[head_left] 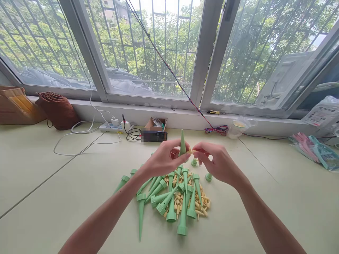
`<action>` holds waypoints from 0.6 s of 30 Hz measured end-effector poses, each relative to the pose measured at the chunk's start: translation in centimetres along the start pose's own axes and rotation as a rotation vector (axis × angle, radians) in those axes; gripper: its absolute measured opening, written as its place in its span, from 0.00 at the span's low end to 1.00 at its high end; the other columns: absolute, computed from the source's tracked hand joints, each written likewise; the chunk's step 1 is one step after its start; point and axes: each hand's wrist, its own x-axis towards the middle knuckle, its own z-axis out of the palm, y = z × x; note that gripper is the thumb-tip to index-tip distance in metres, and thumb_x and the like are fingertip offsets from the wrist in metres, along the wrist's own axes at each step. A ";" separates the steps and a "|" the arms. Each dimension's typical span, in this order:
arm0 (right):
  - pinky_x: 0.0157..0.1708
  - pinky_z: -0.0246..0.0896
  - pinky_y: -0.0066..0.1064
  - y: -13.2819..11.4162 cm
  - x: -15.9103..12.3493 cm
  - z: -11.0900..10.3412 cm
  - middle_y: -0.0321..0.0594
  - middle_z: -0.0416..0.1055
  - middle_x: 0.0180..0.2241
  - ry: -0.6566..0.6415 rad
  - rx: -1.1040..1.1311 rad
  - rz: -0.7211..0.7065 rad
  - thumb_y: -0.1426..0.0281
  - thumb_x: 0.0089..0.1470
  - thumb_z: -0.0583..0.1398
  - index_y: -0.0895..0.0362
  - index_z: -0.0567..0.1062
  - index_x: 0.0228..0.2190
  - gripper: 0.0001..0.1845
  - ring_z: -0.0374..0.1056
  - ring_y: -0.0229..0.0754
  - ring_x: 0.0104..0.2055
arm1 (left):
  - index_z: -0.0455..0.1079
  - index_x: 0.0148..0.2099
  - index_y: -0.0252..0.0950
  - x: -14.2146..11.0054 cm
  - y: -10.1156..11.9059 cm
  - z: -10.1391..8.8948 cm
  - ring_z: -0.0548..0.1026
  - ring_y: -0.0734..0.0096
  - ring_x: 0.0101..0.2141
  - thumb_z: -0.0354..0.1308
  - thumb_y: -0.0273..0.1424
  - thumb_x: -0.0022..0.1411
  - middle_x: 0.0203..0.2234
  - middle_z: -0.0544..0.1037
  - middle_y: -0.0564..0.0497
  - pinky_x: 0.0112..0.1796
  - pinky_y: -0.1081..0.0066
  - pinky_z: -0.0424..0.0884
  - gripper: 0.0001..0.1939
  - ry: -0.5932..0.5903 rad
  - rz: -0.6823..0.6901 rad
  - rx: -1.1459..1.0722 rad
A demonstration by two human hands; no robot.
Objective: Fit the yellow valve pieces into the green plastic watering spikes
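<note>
A green plastic plant watering spike [182,141] points upward in my left hand [169,154], whose fingers and thumb close around its lower part. My right hand [212,155] pinches a small beige plastic fitting [192,152] against the side of that spike; its fingertips partly cover the fitting, so I cannot tell how far it is inserted. Below both hands lies a pile of green spikes [171,208] with capped ends, mixed with many loose beige fittings [203,203]. Two green spikes stand near the right hand, one at the far side [194,162], one further right [208,177].
Along the back are a power strip [109,127] with white cables, a small cardboard box [156,124], a black device [154,136], coiled red-and-blue wire [217,130] and a clear plastic bag [239,127]. Pink and teal packets [317,150] lie right; a brown pouch [57,109] sits left.
</note>
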 end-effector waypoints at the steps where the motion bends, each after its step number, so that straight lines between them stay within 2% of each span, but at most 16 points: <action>1: 0.27 0.57 0.27 0.0 0.1 0.0 0.34 0.70 0.25 -0.004 -0.004 -0.002 0.69 0.66 0.53 0.56 0.71 0.30 0.12 0.64 0.35 0.26 | 0.69 0.41 0.34 0.0 0.0 0.0 0.66 0.78 0.25 0.58 0.36 0.65 0.29 0.70 0.53 0.24 0.76 0.62 0.09 -0.002 0.000 0.000; 5: 0.28 0.58 0.28 0.2 0.2 0.1 0.34 0.70 0.25 -0.015 0.003 0.009 0.66 0.67 0.52 0.56 0.71 0.30 0.15 0.64 0.35 0.26 | 0.70 0.41 0.34 0.0 0.0 0.1 0.67 0.77 0.25 0.58 0.37 0.65 0.28 0.70 0.52 0.25 0.75 0.63 0.10 0.001 -0.005 0.009; 9: 0.29 0.61 0.28 0.2 0.1 0.1 0.35 0.73 0.31 0.006 0.049 0.014 0.67 0.64 0.57 0.54 0.72 0.37 0.05 0.67 0.36 0.29 | 0.69 0.41 0.35 0.0 0.0 0.1 0.62 0.79 0.22 0.57 0.37 0.65 0.24 0.66 0.55 0.22 0.76 0.59 0.10 0.015 -0.013 0.037; 11: 0.30 0.62 0.28 0.2 0.0 0.1 0.36 0.73 0.32 0.014 0.056 0.001 0.70 0.63 0.57 0.54 0.71 0.37 0.03 0.68 0.37 0.30 | 0.69 0.41 0.35 0.0 0.0 0.1 0.60 0.79 0.22 0.57 0.37 0.65 0.23 0.65 0.56 0.21 0.77 0.57 0.10 0.017 -0.013 0.048; 14: 0.30 0.61 0.29 0.2 0.0 0.1 0.35 0.71 0.29 0.003 0.044 0.005 0.71 0.64 0.56 0.55 0.71 0.36 0.04 0.67 0.37 0.29 | 0.69 0.41 0.35 0.0 0.0 0.1 0.59 0.79 0.21 0.57 0.37 0.65 0.22 0.64 0.56 0.21 0.77 0.56 0.10 0.013 -0.018 0.055; 18: 0.29 0.59 0.28 0.2 0.1 0.1 0.35 0.71 0.26 -0.019 0.012 0.004 0.70 0.66 0.53 0.56 0.71 0.32 0.11 0.65 0.36 0.26 | 0.70 0.41 0.35 0.0 0.2 0.1 0.63 0.78 0.22 0.57 0.37 0.64 0.24 0.67 0.54 0.22 0.76 0.59 0.11 0.021 -0.007 0.058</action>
